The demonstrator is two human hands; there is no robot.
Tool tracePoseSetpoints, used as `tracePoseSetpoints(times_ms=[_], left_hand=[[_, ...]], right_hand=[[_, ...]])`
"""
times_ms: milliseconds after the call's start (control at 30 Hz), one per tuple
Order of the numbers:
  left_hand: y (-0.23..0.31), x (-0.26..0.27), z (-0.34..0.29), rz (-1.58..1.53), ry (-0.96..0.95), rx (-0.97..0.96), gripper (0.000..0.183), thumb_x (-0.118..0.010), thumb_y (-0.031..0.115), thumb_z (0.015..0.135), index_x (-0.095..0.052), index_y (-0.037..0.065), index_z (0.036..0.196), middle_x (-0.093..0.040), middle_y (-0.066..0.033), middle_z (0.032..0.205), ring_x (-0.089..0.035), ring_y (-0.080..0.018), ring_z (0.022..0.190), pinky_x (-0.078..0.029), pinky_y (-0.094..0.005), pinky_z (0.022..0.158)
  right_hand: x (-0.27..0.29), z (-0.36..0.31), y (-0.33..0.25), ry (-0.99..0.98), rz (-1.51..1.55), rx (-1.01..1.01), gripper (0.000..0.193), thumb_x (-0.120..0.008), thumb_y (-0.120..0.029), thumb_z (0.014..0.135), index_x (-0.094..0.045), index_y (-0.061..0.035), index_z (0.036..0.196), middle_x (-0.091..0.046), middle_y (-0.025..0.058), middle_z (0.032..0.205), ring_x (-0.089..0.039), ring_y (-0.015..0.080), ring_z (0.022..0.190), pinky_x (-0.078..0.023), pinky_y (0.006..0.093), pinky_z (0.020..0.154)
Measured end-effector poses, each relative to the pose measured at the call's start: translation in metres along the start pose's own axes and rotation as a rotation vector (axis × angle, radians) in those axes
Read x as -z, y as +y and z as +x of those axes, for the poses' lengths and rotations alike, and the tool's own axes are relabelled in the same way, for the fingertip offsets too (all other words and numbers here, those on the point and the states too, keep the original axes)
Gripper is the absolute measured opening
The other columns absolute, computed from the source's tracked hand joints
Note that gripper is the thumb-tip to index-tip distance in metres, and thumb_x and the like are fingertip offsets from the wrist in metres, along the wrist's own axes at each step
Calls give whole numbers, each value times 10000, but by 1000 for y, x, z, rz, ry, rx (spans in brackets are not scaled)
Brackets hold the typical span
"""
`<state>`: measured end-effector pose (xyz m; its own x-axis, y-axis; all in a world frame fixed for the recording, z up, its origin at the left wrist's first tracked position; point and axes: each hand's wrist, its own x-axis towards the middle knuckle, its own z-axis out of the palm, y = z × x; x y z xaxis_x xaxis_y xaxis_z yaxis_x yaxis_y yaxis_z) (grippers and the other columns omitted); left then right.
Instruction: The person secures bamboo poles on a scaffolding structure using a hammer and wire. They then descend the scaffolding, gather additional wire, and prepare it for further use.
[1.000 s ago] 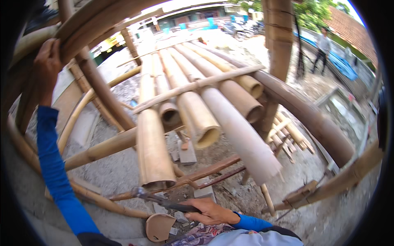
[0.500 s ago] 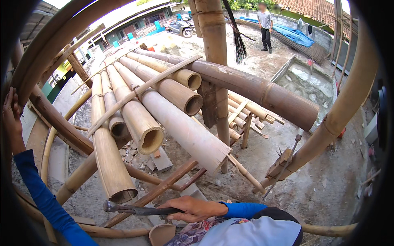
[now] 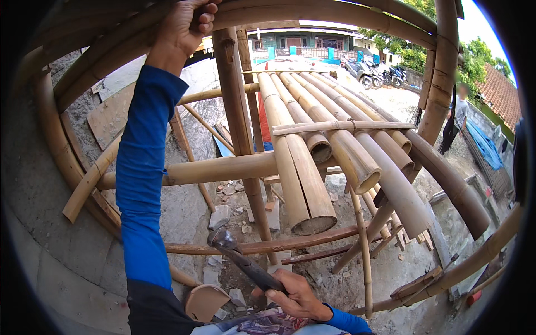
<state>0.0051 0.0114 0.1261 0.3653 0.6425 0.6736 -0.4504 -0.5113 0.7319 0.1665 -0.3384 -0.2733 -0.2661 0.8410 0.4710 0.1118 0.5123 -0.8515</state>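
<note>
Gripped low in the right hand (image 3: 296, 296), a dark hammer (image 3: 243, 259) points up-left, its head near a thin bamboo rail (image 3: 312, 241). Left hand (image 3: 187, 25) clasps an overhead bamboo beam (image 3: 335, 11), fingertips partly hidden. Stacked bamboo poles (image 3: 312, 162) lie ahead; rubble-strewn ground (image 3: 234, 195) below, parked motorbikes (image 3: 374, 75) beyond.
</note>
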Motion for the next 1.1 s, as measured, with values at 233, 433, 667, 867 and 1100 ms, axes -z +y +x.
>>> tracePoseSetpoints(times_ms=[233, 433, 667, 867, 1100], left_hand=[[-16, -29, -46, 188, 65, -99, 408, -548, 395, 1043, -633, -3, 1016, -627, -81, 716, -555, -135, 510, -439, -251, 412], [-11, 2, -119, 343, 20, -203, 453, -637, 477, 983, -730, 35, 950, -681, -42, 685, -588, -60, 499, -449, -199, 439], [-18, -23, -181, 291, -243, -103, 547, -536, 558, 1006, -705, 41, 1063, -730, -73, 836, -694, -125, 682, -538, -249, 578], [-42, -31, -178, 234, -75, -325, 188, -646, 168, 970, -725, 15, 1045, -703, -20, 804, -607, -35, 660, -452, -190, 550], [-45, -39, -166, 302, 57, -322, 210, -609, 143, 938, -731, -26, 916, -664, -34, 705, -563, -71, 607, -448, -233, 552]], right_hand=[[-40, 68, -63, 149, 214, -150, 244, -570, -199, 1041, -671, 6, 1126, -709, 54, 941, -604, 119, 810, -493, 295, 723], [-39, 140, -110, 324, 200, -34, 368, -521, -259, 1063, -581, 26, 1289, -727, 109, 1004, -677, 81, 763, -465, 167, 573], [-11, 211, -136, 498, 153, 89, 293, -548, -218, 1046, -586, 50, 1162, -683, 126, 1014, -730, 179, 802, -646, 267, 584], [2, 236, -152, 442, 68, 38, 237, -561, -179, 1031, -580, 46, 1104, -650, 110, 938, -717, 163, 778, -665, 283, 606], [19, 244, -166, 411, -85, -79, 252, -575, -101, 969, -522, 70, 1145, -654, 187, 1030, -737, 278, 852, -673, 356, 702]])
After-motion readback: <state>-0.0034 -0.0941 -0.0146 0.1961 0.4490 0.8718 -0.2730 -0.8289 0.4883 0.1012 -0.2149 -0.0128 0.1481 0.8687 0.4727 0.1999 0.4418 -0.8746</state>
